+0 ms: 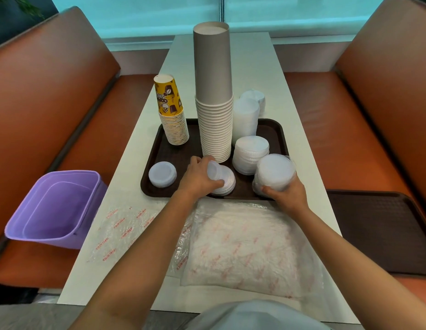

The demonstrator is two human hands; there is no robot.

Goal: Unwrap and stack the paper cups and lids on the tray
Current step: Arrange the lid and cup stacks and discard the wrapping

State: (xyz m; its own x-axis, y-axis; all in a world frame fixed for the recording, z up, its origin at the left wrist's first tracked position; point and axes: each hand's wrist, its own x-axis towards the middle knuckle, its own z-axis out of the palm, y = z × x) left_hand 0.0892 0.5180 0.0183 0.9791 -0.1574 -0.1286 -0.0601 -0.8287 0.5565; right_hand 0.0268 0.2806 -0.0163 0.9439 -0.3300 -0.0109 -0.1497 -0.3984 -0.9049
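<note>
Now left fingers [214,184] clamp small lids [222,181] on the tray [181,151]; right fingers [269,190] clamp wrapped lids [275,172].

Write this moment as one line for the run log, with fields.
left hand: on small lid stack | right hand: holds wrapped lid stack | place: tray front | wrappers: on table

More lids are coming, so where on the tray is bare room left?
Bare tray shows between the yellow cups and the small lid stack, up to the left hand. The right side is crowded with lid stacks.
</note>
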